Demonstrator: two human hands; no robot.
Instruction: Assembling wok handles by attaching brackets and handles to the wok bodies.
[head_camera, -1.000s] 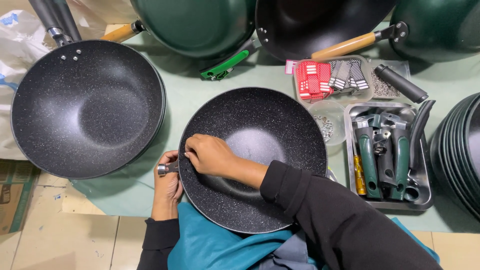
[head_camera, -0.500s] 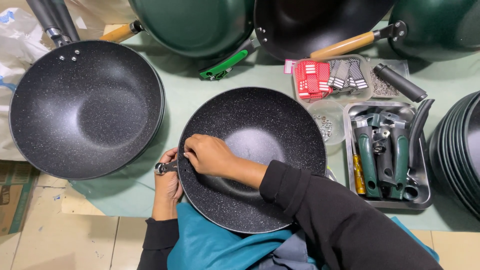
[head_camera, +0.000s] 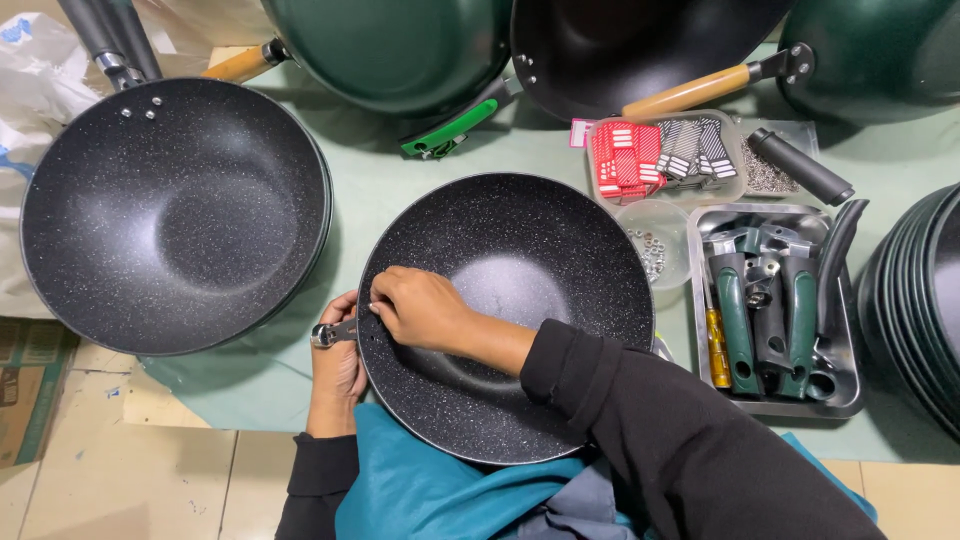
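A black speckled wok (head_camera: 520, 260) without a handle lies in front of me on the green mat. My right hand (head_camera: 420, 310) reaches inside it and pinches something small at its left wall, near the rim holes. Outside the rim, my left hand (head_camera: 338, 365) grips a small metal handle bracket (head_camera: 325, 333) and presses it against the wok's left edge. What my right fingertips hold is too small to see.
A second speckled wok (head_camera: 170, 210) with handle sits at the left. Green woks (head_camera: 400, 45) line the back. A metal tray (head_camera: 700, 330) of green handles, a screw dish (head_camera: 650, 245) and stacked pans (head_camera: 925, 310) stand to the right.
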